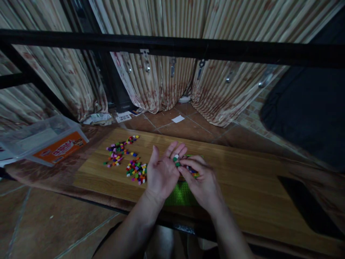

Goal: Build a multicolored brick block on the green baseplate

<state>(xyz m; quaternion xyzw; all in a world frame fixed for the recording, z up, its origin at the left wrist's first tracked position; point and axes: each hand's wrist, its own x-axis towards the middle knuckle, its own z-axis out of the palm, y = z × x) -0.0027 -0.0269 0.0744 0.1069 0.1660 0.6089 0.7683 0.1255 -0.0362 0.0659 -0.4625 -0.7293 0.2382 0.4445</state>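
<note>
My left hand [163, 174] is palm up above the board, its fingers stretched out and the thumb apart. A small white toy brick [176, 157] and a green brick [175, 160] appear to rest on its fingers. My right hand [201, 176] reaches in from the right, thumb and index finger pinched on another small green brick [178, 164] beside the left fingers. Beneath both hands lies a bright green studded baseplate [182, 194], partly covered by them. Several coloured bricks [192, 170] show on it behind the right fingers.
Two loose piles of coloured bricks, a near pile [137, 172] and a far pile [115, 151], lie left on the wooden board [242, 180]. A clear plastic box [51, 138] with an orange label stands farther left. A black flat object [307, 205] lies right. A dark bar [172, 48] crosses ahead.
</note>
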